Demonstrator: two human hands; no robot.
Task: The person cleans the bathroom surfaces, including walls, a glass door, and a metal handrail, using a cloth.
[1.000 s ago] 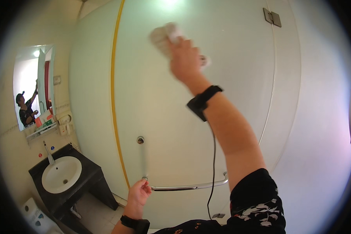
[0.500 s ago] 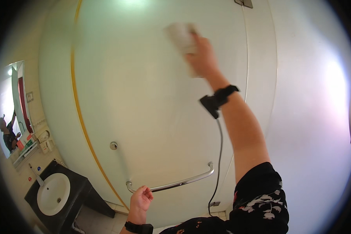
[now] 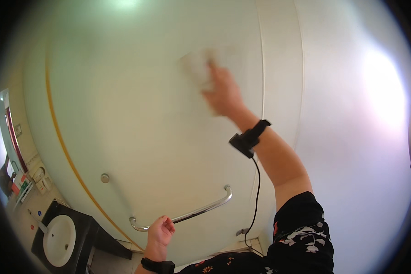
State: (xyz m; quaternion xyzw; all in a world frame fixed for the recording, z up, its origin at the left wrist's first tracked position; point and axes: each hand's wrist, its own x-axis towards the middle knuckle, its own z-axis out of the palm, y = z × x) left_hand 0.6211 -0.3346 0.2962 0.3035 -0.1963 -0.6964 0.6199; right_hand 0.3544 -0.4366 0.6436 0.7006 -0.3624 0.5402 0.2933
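At the lower left, a white basin (image 3: 59,246) sits in a black bench (image 3: 84,229). A yellow strip (image 3: 61,141) curves down the left of a frosted panel (image 3: 137,114). At lower centre, the left hand (image 3: 161,232), fingers curled, is at a chrome bar (image 3: 205,210); whether its grip clasps it, I cannot tell. At upper centre, a blurred pale cloth (image 3: 195,68) lies over the panel, grasped in the right hand's (image 3: 225,94) grip. A black cable (image 3: 259,192) hangs below that wrist.

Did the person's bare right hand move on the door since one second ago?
Yes, rightward: the bare right hand is now closer to the pale vertical seam beside the greenish frosted-glass door.
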